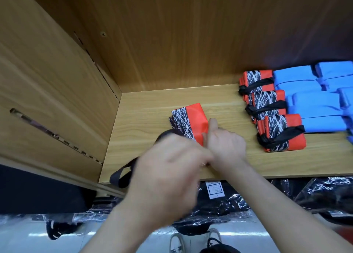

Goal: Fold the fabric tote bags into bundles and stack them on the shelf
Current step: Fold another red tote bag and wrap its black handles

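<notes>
Wooden shelf [152, 103] | folded orange bag [193, 117] lies mid-shelf, black strap [122, 174] trailing over the front edge | right hand [226, 147] grips its near end, thumb on top | left hand [168, 174] blurred, fingers' hold unclear | 3 orange bundles [267, 103] beside blue bundles [309, 98] at right

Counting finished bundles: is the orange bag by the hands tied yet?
Folded, not tied. The orange bag has its black strap trailing loose over the shelf edge, while the three orange bundles at right have straps wrapped round them.
</notes>
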Action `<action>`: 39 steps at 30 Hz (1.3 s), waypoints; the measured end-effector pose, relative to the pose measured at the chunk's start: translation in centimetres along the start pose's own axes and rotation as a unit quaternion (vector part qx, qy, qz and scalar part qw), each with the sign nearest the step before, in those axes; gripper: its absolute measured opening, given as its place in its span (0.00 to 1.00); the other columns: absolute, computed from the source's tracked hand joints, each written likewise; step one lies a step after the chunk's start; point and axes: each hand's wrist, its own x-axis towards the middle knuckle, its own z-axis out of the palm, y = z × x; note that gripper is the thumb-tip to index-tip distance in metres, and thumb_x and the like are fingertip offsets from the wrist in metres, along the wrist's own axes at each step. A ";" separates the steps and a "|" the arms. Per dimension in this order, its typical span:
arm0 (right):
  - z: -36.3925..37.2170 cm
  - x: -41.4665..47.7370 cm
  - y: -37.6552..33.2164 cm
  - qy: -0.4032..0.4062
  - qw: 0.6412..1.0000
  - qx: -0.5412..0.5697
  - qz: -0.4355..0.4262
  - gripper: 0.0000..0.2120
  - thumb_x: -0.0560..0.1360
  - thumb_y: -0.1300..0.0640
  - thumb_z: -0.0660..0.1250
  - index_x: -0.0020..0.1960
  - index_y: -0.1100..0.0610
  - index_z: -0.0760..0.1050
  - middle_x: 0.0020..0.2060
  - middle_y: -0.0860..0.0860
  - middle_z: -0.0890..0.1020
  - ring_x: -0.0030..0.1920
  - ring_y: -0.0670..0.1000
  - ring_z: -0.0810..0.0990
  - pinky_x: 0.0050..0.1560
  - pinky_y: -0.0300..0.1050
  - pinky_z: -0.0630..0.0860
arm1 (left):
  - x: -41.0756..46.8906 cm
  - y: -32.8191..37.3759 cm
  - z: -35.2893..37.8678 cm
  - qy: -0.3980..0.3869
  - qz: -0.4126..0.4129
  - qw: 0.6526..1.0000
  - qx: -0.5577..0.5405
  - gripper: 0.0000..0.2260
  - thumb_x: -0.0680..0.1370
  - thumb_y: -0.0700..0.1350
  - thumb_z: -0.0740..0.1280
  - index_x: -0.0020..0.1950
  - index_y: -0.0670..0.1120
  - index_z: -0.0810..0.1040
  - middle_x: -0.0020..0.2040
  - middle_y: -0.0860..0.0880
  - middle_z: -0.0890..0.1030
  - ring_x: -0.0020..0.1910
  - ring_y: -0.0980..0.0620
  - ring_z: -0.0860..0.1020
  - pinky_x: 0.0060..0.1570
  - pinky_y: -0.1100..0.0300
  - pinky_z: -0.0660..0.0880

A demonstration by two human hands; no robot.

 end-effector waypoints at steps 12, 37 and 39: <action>-1.2 -1.3 1.9 -0.001 0.995 0.042 -0.091 0.14 0.79 0.52 0.62 0.64 0.48 0.74 0.65 0.50 0.70 0.65 0.55 0.71 0.59 0.52 0.74 | -3.5 -6.5 6.8 -0.284 -0.066 0.943 0.164 0.29 0.78 0.62 0.53 0.71 0.44 0.70 0.73 0.45 0.70 0.72 0.49 0.68 0.66 0.56 0.67; -2.8 -2.0 1.4 -0.028 0.832 0.553 -0.037 0.05 0.76 0.59 0.69 0.41 0.54 0.79 0.33 0.51 0.85 0.33 0.49 0.82 0.38 0.46 0.78 | 1.1 -6.1 0.7 -0.066 -0.443 0.821 -0.354 0.23 0.67 0.44 0.77 0.59 0.51 0.75 0.50 0.57 0.85 0.50 0.60 0.82 0.55 0.63 0.75; -2.1 -2.1 1.3 -0.080 0.810 0.581 -0.008 0.04 0.77 0.61 0.67 0.43 0.55 0.78 0.37 0.55 0.85 0.37 0.52 0.83 0.41 0.50 0.80 | 0.2 -6.6 1.2 -0.063 -0.480 0.808 -0.336 0.22 0.64 0.44 0.79 0.54 0.51 0.77 0.48 0.62 0.84 0.50 0.64 0.80 0.55 0.67 0.73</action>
